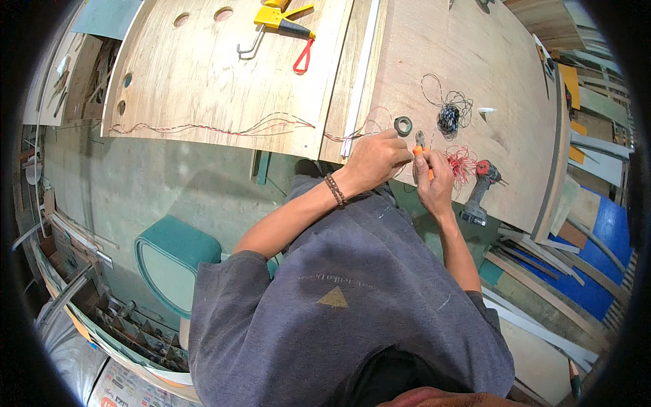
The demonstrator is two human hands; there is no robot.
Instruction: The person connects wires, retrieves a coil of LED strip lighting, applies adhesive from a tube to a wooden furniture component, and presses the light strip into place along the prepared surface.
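My right hand (pixel 435 178) grips a pair of orange-handled pliers (pixel 420 144), jaws pointing away from me over the near edge of the wooden board. Just left of it, my left hand (pixel 377 160) is closed in a pinch on a thin wire, whose held end is mostly hidden by the fingers. Twisted red and black wires (pixel 224 127) run along the left panel toward that hand. Beyond the fingertips lies a roll of black tape (pixel 403 126). A dark wire bundle (pixel 448 120) and a tangle of red wire (pixel 462 164) rest beside the pliers.
A cordless drill (pixel 480 193) lies at the board's near right edge. A small white object (pixel 487 110) sits behind it. On the left panel is a yellow and black glue gun or clamp-like tool (pixel 285 22). A teal padded piece (pixel 178 261) stands on the floor.
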